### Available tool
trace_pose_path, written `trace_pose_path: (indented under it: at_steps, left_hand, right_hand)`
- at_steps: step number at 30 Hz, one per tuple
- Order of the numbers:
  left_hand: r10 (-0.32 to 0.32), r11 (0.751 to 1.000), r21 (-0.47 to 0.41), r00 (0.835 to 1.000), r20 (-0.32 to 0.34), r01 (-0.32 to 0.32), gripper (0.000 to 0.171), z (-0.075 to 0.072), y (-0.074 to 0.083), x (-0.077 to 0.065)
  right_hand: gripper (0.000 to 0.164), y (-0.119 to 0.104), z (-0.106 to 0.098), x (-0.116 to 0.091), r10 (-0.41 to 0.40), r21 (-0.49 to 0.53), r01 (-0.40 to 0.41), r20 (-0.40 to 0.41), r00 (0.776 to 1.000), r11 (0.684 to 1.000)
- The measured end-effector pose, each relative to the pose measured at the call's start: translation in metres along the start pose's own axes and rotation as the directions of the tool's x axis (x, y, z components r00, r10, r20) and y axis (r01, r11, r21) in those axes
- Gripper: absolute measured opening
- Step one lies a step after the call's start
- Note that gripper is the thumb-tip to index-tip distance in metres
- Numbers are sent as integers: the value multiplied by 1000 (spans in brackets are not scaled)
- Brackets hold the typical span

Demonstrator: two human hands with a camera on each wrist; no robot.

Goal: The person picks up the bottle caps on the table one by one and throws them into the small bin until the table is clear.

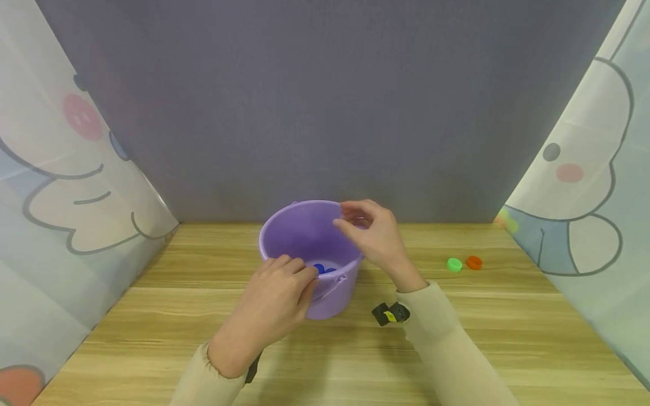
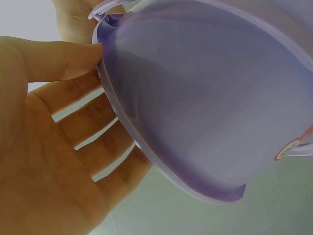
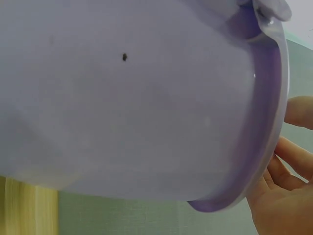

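Observation:
A purple bucket (image 1: 335, 296) stands on the table, its mouth showing in the head view. Blue round pieces (image 1: 319, 268), partly hidden by the near rim, lie at its bottom. My left hand (image 1: 274, 287) grips the near-left rim, thumb outside and fingers over the edge. In the left wrist view the thumb (image 2: 68, 59) presses against the bucket's rim (image 2: 128, 125). At the right rim is my right hand (image 1: 378, 234), thumb and fingers apart with a gap between them. In the right wrist view its fingers (image 3: 293, 156) lie beside the rim (image 3: 274, 117), seemingly holding nothing.
A green cap (image 1: 454, 264) and an orange cap (image 1: 474, 263) lie on the wooden table (image 1: 508, 327) to the right. A dark grey panel (image 1: 330, 101) rises behind. Cartoon-printed sheets (image 1: 569, 169) flank both sides. A bucket handle (image 1: 325, 293) hangs on the near side.

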State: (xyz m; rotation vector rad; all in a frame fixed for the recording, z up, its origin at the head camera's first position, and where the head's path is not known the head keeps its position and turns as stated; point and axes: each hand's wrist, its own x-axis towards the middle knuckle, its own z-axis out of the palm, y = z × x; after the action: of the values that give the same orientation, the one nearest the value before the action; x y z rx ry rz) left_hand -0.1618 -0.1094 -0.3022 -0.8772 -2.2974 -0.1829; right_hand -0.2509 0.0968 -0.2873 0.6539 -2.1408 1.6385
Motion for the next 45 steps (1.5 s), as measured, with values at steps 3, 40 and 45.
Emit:
trace_pose_path:
  at_steps: [3, 40, 45]
  left_hand:
    - [-1, 1000, -1, 1000, -2, 1, 20, 0, 0, 0]
    - [-2, 1000, -20, 1000, -6, 2, 20, 0, 0, 0]
    - [1, 1000, -20, 1000, -6, -1, 20, 0, 0, 0]
  right_hand:
    - [34, 1, -3, 0, -6, -4, 6, 0, 1000, 1000]
    - [31, 20, -59, -28, -60, -59, 57, -50, 997, 997]
    - [30, 27, -68, -33, -76, -50, 73, -62, 995, 996]
